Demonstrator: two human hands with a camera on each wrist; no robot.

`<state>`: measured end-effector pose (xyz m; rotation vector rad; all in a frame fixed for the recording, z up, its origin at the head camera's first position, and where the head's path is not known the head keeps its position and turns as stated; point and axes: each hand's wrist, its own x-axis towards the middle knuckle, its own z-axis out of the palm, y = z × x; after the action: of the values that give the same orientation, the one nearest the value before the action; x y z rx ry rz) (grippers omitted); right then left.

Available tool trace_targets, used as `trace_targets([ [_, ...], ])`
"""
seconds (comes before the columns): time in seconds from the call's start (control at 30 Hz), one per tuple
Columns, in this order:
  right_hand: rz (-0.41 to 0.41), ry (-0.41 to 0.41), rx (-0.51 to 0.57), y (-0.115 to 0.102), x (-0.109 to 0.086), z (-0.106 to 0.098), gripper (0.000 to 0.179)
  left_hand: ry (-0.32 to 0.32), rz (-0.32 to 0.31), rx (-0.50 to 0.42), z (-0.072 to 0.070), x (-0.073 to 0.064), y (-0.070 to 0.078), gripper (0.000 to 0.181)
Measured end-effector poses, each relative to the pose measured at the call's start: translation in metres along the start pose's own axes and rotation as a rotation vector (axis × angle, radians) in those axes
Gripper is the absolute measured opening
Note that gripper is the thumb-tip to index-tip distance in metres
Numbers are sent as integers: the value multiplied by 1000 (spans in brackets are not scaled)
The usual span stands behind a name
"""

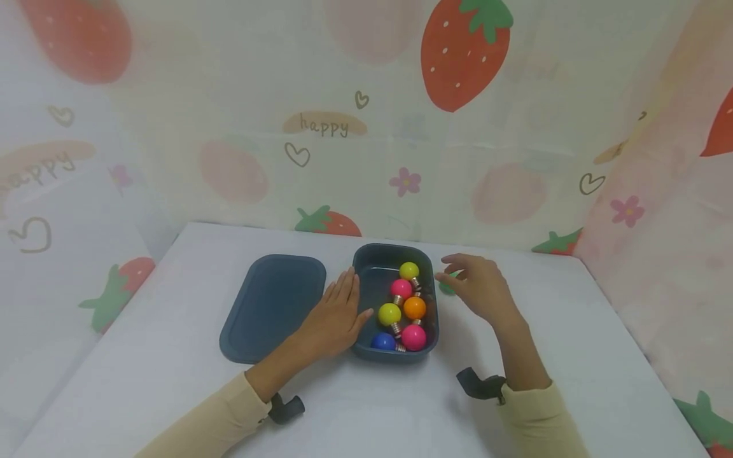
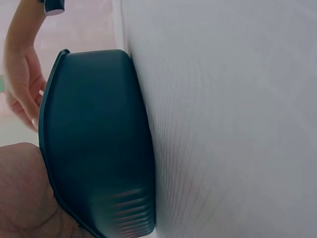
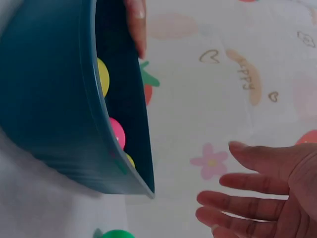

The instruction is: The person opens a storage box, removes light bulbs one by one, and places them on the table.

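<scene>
A dark blue-green bin (image 1: 395, 357) holds several coloured light bulbs with metal screw bases: yellow, pink, blue and an orange bulb (image 1: 415, 308). Along its left rim rests my left hand (image 1: 335, 321), fingers straight and the thumb reaching over the inside. My right hand (image 1: 478, 286) hovers beyond the bin's right side, fingers loosely bent and nothing between them. Beneath those fingers a green bulb (image 1: 448, 285) lies on the table, partly hidden by the hand. In the right wrist view the green bulb (image 3: 118, 234) appears at the bottom edge, apart from the fingers.
A flat dark blue-green lid (image 1: 272, 308) lies on the white table (image 1: 366, 413) left of the bin, partly under my left hand. Cloth walls printed with strawberries (image 1: 466, 54) stand behind and at both sides. Black wrist cameras (image 1: 481, 385) stick out below both forearms.
</scene>
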<state>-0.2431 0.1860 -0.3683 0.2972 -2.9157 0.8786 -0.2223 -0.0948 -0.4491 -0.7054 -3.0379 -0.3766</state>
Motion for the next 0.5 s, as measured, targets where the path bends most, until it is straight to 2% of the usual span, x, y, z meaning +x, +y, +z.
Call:
trace_targets([
  [0.2, -142, -66, 24, -12, -2, 9, 38, 3, 1, 0, 0, 1, 0, 76],
  [0.5, -229, -233, 40, -27, -4, 26, 28, 15, 7, 9, 2, 1, -1, 75],
])
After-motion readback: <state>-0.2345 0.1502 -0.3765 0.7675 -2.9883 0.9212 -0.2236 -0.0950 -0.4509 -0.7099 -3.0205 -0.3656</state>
